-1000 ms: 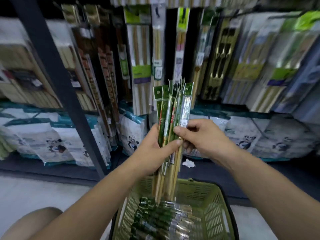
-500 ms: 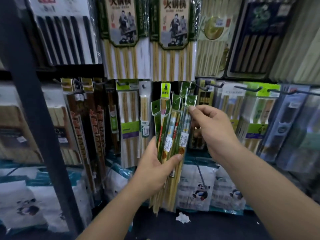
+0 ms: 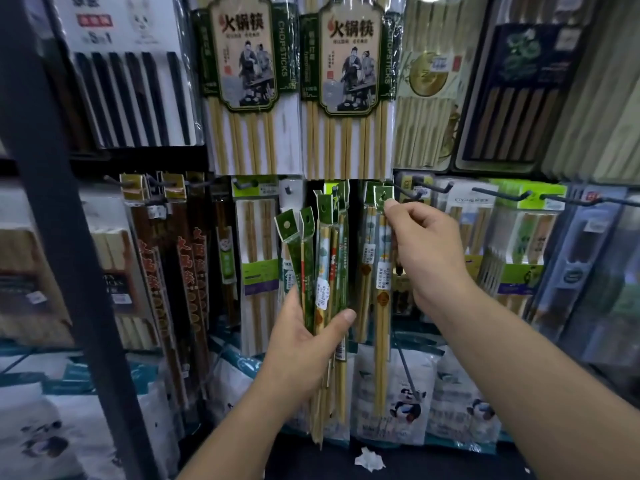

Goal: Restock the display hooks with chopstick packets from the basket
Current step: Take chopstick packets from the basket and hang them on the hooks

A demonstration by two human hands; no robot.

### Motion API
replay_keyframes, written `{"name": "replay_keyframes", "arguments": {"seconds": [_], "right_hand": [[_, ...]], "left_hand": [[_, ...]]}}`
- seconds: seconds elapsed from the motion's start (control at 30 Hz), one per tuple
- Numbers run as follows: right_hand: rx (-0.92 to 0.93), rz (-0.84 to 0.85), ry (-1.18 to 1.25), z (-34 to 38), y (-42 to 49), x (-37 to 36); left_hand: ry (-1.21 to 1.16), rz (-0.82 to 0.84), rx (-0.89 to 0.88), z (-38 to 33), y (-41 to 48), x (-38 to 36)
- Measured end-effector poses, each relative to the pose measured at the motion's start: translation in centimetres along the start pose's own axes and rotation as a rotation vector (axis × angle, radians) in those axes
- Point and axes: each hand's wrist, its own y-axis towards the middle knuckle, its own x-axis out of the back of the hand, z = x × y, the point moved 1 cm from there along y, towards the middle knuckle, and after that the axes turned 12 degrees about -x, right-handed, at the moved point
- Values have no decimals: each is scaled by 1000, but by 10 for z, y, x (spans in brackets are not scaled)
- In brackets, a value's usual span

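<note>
a: item one, centre of frame?
b: left hand [image 3: 304, 344], fingers and thumb wrapped round a bundle of chopstick packets [image 3: 323, 271]. the packets stand upright and fan out at the top, green tabs with punched holes uppermost, bamboo ends showing below the palm.
a: item two?
b: right hand [image 3: 426, 258], right of centre, raised. thumb and forefinger pinch the green header [image 3: 383, 198] of a single packet [image 3: 381, 282]; the other fingers are loosely curled. the packet hangs straight down from the pinch, apart from the bundle and just to its right.
a: position against the display?
b: the header sits at the near end of a dark hook [image 3: 410, 195] in the middle row. whether its hole is over the hook tip, cannot tell.
a: surrounding stock?
b: tall chopstick packs [image 3: 249, 81] with printed figures, upper centre. further hooks [image 3: 502, 196] to the right in the same row. dark post [image 3: 62, 237] slanting down the left side. panda-printed bags [image 3: 405, 403] along the bottom. white scrap [image 3: 370, 459] on the dark ledge, bottom centre.
</note>
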Motion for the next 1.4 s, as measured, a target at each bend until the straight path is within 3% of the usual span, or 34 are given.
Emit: {"name": "replay_keyframes", "arguments": {"seconds": [0.9, 1.4], "right_hand": [[161, -67, -18, -3, 13, -15], [52, -164, -72, -13, 30, -19]], "left_hand": [[75, -4, 36, -1, -1, 1], [21, -24, -20, 0, 0, 0]]}}
